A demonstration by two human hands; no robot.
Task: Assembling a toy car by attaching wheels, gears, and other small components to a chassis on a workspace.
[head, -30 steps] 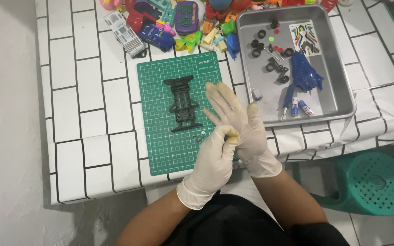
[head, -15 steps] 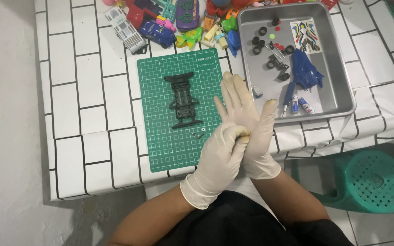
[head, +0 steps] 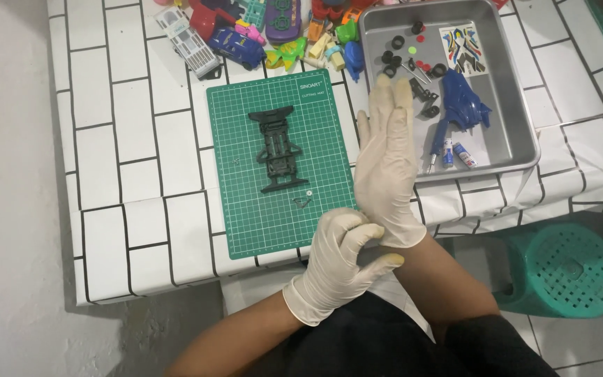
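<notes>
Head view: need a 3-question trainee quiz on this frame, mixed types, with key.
1. True or false: the left hand grips the cuff of the glove on the right hand.
2. What lies on the green cutting mat? A) a black toy car chassis B) a pair of scissors C) a phone
3. Fill in: the blue car body shell lies in the metal ____.

Key: 1 true; 2 A; 3 tray.
</notes>
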